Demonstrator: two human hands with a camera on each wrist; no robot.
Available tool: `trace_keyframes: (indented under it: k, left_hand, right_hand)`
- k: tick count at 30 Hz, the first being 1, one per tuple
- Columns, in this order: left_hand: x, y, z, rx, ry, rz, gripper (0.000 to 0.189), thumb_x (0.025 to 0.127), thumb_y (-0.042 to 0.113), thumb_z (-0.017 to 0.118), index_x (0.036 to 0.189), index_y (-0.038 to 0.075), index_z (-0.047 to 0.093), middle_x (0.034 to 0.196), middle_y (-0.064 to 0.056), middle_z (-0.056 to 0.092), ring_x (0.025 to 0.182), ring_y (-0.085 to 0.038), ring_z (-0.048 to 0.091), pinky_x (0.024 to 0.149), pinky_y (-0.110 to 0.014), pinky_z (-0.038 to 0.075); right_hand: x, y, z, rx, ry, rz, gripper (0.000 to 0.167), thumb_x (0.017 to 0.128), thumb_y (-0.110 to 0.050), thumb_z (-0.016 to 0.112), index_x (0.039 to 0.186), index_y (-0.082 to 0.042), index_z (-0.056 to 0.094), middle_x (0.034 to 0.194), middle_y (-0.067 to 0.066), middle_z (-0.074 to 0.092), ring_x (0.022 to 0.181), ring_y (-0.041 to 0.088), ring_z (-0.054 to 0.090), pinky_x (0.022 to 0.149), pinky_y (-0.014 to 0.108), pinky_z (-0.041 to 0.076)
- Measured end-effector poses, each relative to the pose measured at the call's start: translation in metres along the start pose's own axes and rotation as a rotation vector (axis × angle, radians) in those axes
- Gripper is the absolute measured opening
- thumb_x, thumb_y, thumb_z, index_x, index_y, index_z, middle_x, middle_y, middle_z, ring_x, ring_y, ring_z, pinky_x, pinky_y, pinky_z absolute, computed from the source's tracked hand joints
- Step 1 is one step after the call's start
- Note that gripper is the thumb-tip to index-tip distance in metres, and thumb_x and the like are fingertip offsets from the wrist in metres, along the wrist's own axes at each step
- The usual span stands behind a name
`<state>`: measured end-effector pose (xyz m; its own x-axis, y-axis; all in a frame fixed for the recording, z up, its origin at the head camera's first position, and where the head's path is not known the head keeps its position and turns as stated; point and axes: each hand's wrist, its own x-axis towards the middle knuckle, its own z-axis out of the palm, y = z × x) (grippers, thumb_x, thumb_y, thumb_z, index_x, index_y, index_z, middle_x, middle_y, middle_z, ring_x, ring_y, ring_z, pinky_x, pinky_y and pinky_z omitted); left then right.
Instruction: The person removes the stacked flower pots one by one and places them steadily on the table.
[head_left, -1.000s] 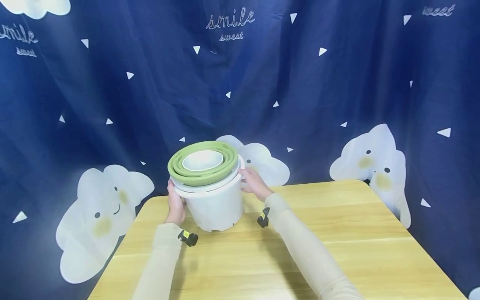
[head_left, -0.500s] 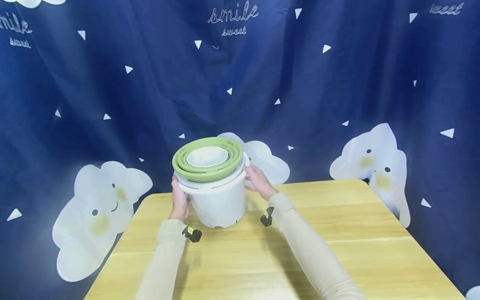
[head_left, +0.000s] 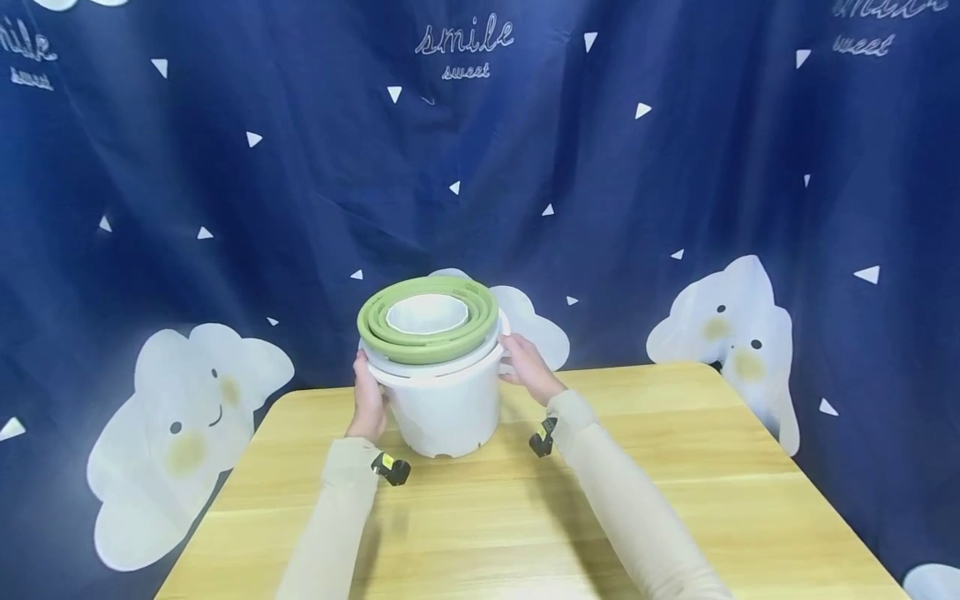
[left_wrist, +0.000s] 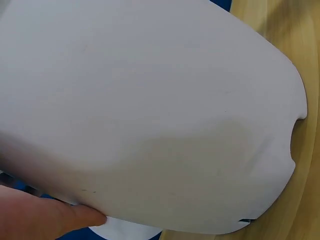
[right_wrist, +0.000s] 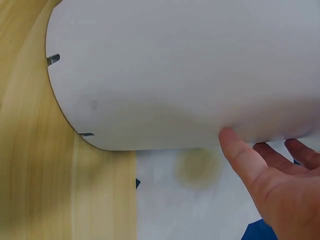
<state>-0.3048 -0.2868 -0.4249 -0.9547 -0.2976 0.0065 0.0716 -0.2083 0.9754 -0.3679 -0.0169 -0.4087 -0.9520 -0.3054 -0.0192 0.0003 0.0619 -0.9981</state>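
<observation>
A white flowerpot (head_left: 446, 417) stands upright on the table, with small notches along its bottom edge. Nested in its top are several rings with green rims (head_left: 427, 348) around a white inner bowl (head_left: 427, 314). My left hand (head_left: 367, 404) grips the pot just under the rim on its left side. On the opposite side my right hand (head_left: 528, 367) holds it at the rim, fingers bent beneath the edge. The right wrist view shows fingertips (right_wrist: 228, 135) against the smooth white wall; in the left wrist view fingers (left_wrist: 92, 216) lie along the wall's lower edge.
The light wooden table (head_left: 675, 475) has rounded far corners and extends to both sides of the pot. Right behind it hangs a dark blue curtain (head_left: 300, 167) printed with clouds and triangles. A small black camera sits on each wrist (head_left: 392, 469).
The pot has shifted a little to the right over the table, with both hands keeping their grip at its sides. The head view has turned slightly.
</observation>
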Motion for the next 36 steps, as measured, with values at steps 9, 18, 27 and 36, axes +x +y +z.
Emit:
trace_keyframes:
  k: [9,18,27,36]
  left_hand:
    - [0.002,0.012,-0.005,-0.043,-0.031,-0.084,0.072,0.104,0.069,0.015,0.164,0.030,0.027,0.175,-0.002,0.017,0.163,-0.024,0.006,0.126,-0.069,0.000]
    - [0.006,0.012,-0.004,0.020,0.021,-0.056,0.073,0.105,0.067,0.016,0.162,0.024,0.032,0.171,-0.005,0.024,0.161,-0.026,0.013,0.125,-0.070,0.004]
    - [0.011,0.011,-0.003,0.028,0.058,-0.014,0.072,0.107,0.064,0.017,0.154,0.017,0.043,0.164,-0.006,0.034,0.157,-0.020,0.020,0.130,-0.055,0.005]
    - [0.012,0.011,-0.006,0.126,0.065,0.021,0.072,0.107,0.063,0.012,0.161,0.022,0.035,0.169,-0.003,0.031,0.160,-0.021,0.020,0.131,-0.043,0.011]
  right_hand:
    - [-0.003,0.002,0.000,-0.103,0.030,-0.028,0.062,0.106,-0.050,0.039,0.152,-0.009,0.046,0.159,0.017,0.046,0.144,0.043,0.049,0.112,0.059,0.046]
    - [-0.010,0.003,0.000,-0.182,0.075,-0.066,0.065,0.106,-0.056,0.037,0.151,-0.010,0.048,0.156,0.016,0.050,0.138,0.041,0.055,0.108,0.056,0.050]
    - [-0.019,-0.019,-0.013,-0.379,0.233,-0.212,0.061,0.103,-0.044,0.057,0.147,-0.003,0.048,0.149,0.021,0.054,0.139,0.040,0.052,0.116,0.054,0.043]
    - [-0.030,-0.077,0.005,-0.504,0.185,-0.503,0.046,0.106,-0.034,0.055,0.141,-0.005,0.058,0.147,0.013,0.057,0.142,0.031,0.050,0.118,0.050,0.040]
